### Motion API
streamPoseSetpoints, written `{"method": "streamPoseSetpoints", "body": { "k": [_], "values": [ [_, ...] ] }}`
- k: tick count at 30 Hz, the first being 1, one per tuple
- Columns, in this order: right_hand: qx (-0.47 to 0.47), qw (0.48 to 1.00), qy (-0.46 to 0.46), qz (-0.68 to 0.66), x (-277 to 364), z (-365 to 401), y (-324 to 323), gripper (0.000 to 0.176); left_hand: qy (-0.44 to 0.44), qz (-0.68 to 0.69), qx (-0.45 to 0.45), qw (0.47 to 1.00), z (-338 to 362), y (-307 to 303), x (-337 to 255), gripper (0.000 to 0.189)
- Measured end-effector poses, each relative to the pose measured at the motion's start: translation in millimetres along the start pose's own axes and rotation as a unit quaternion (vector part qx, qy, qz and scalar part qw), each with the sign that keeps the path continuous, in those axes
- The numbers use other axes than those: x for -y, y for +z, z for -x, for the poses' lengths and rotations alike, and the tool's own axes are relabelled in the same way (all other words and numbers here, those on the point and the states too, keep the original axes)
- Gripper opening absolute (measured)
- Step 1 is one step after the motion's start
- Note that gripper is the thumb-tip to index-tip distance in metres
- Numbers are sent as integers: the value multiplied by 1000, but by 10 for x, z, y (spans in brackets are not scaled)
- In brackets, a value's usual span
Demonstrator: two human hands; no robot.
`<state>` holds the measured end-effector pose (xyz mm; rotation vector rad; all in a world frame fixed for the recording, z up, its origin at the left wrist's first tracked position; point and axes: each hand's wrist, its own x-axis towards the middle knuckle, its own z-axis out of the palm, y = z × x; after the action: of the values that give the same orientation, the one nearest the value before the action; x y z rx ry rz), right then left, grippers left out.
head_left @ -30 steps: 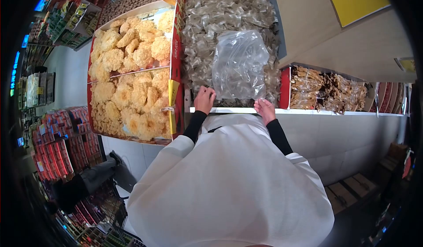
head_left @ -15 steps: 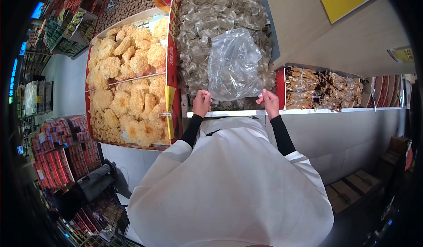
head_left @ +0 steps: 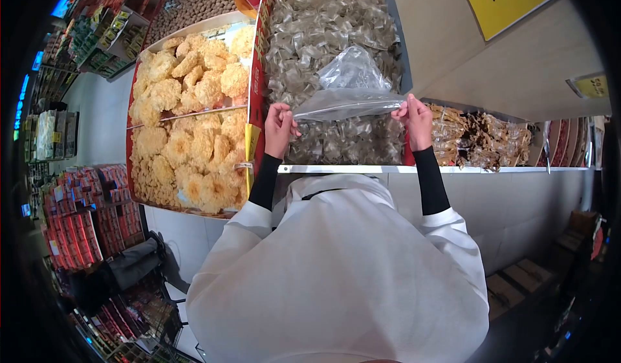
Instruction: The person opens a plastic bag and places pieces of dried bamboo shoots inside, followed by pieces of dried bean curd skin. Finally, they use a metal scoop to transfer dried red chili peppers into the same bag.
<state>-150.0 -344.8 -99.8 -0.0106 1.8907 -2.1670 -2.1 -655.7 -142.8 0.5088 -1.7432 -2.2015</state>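
Observation:
A clear plastic bag (head_left: pixel 352 104) is stretched between my two hands, its near edge pulled wide and its far part crumpled. My left hand (head_left: pixel 280 129) pinches the bag's left corner with curled fingers. On the other side, my right hand (head_left: pixel 415 118) grips the right corner between thumb and fingers. Beneath the bag lies a bin heaped with small, clear-wrapped greyish pieces (head_left: pixel 323 33); I cannot make out what is inside the wrappers.
Left of the bin, a red-sided box (head_left: pixel 256 72) holds pale golden, crusty round pieces (head_left: pixel 165 94). Dried brown bundles (head_left: pixel 495 136) fill a bin at right. A white ledge (head_left: pixel 349 168) runs along the front. Round brown nuts (head_left: pixel 200 4) lie at the upper left.
Both hands have risen away from the front ledge and moved farther apart. The bag's near edge has come up with them and is now pulled taut; its far part has crumpled.

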Motion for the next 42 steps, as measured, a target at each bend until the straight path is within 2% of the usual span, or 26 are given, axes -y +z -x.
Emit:
{"method": "streamPoseSetpoints", "body": {
  "k": [1, 5, 7, 9, 11, 18, 24, 26, 28, 30, 32, 33, 35, 37, 39, 41, 42],
  "values": [
    [-8, 1000, 10, -22, 115, -60, 64, 40, 25, 13, 2, 1000, -100, 19, -109, 12],
    [-6, 997, -11, -81, 363, -349, 221, 37, 26, 38, -2, 999, -504, 121, -575, 14],
    [-14, 996, -18, -89, 483, -464, 294, 37, 63, 59, 10, 996, -650, 189, -777, 15],
    [-31, 990, -75, -115, 576, -548, 319, 36, 70, 70, 2, 995, -696, 326, -1050, 16],
    [-27, 990, -86, -107, 746, -542, 360, 34, 75, 81, -5, 994, -744, 419, -1249, 17],
    [-70, 987, -112, -92, 1098, -374, 474, 28, 69, 86, 2, 994, -743, 440, -1577, 27],
    [-38, 984, -151, -87, 1249, -228, 610, 32, 89, 75, 19, 993, -705, 446, -1826, 20],
    [-5, 985, -164, -55, 1205, -456, 652, 36, 99, 41, 8, 994, -862, 504, -1900, 22],
    [6, 988, -156, -12, 1166, -835, 751, 35, 98, 36, 39, 994, -1279, 535, -1926, 24],
    [-35, 985, -143, 86, 1099, -1329, 846, 33, 65, -1, 49, 997, -1811, 557, -1950, 27],
    [-97, 947, -232, 201, 918, -1990, 861, 35, 59, -21, 63, 996, -2372, 536, -1887, 30],
    [-98, 947, -233, 201, 972, -2122, 900, 35, 49, -15, 68, 996, -2569, 531, -1885, 31],
    [-175, 912, -232, 289, 1141, -2300, 977, 34, 64, -33, 66, 995, -2829, 508, -1912, 32],
    [-158, 916, -251, 269, 1299, -2481, 1008, 31, 91, -16, 84, 992, -3320, 302, -1895, 33],
    [-141, 920, -268, 249, 1474, -2503, 1002, 29, 145, -13, 88, 985, -3302, 345, -2054, 34],
    [-119, 871, -375, 294, 1673, -2487, 983, 37, 158, 45, 64, 984, -3301, 401, -2250, 23],
    [-128, 861, -406, 278, 1757, -2529, 994, 35, 180, 25, 56, 982, -3271, 431, -2362, 22]
  ]
}}
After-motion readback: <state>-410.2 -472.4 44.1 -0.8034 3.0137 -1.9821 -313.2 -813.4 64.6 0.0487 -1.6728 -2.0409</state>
